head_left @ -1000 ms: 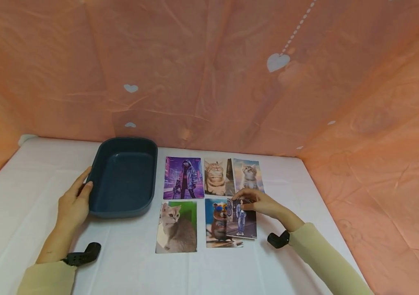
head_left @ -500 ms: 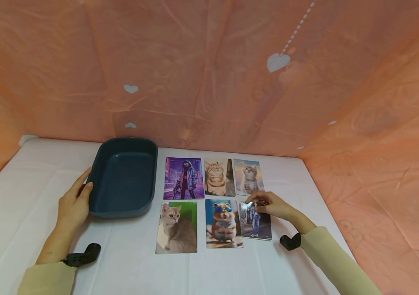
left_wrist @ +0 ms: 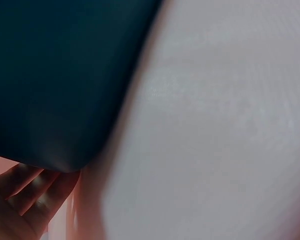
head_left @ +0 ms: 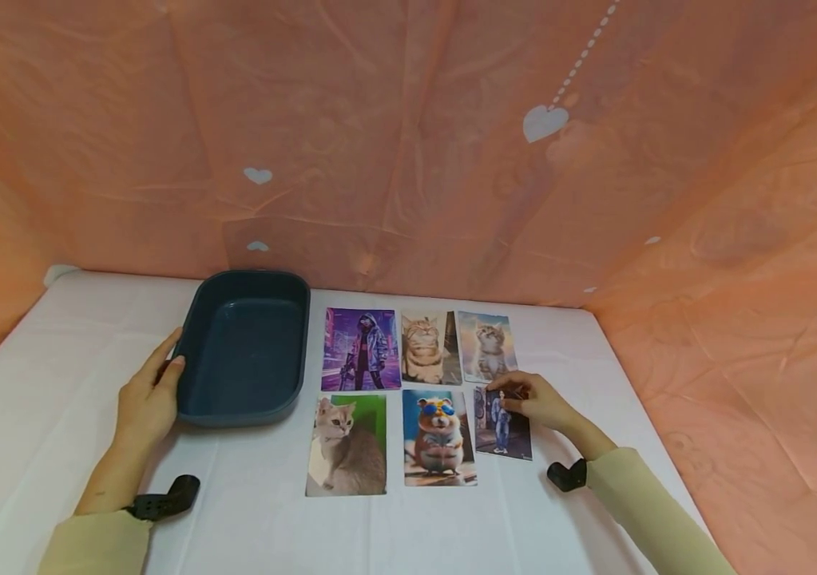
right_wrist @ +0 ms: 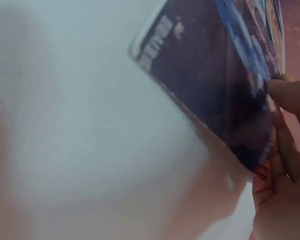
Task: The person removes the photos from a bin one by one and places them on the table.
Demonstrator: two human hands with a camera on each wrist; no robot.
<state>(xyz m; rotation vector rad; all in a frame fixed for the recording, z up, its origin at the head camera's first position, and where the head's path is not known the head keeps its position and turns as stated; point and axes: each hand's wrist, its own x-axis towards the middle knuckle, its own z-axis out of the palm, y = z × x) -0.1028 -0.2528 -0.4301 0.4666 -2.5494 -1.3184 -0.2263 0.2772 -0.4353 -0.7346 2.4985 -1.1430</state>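
Note:
My left hand [head_left: 145, 403] grips the left side of a deep dark blue rectangular tray [head_left: 246, 351]; in the left wrist view its fingers [left_wrist: 37, 197] lie against the tray's outside. With my right hand [head_left: 537, 402] I pinch a picture card [head_left: 502, 427] of a figure in denim, thumb on its face and fingers behind. The right wrist view has this card [right_wrist: 205, 75] tilted, its lower edge towards the camera. Just left of it lies a card of a hamster in blue goggles [head_left: 440, 447]. A kitten card [head_left: 489, 347] lies behind my right fingers.
Further cards lie flat on the white tablecloth [head_left: 257, 511]: a purple hooded figure [head_left: 363, 351], a tabby cat [head_left: 422, 347] and a grey cat on green [head_left: 350, 455]. Orange sheeting with white hearts [head_left: 379, 144] rises behind and to the right.
My right hand has moved to the right with the denim-figure card, which overlapped the hamster card a second ago and now stands beside it. My left hand stays on the tray.

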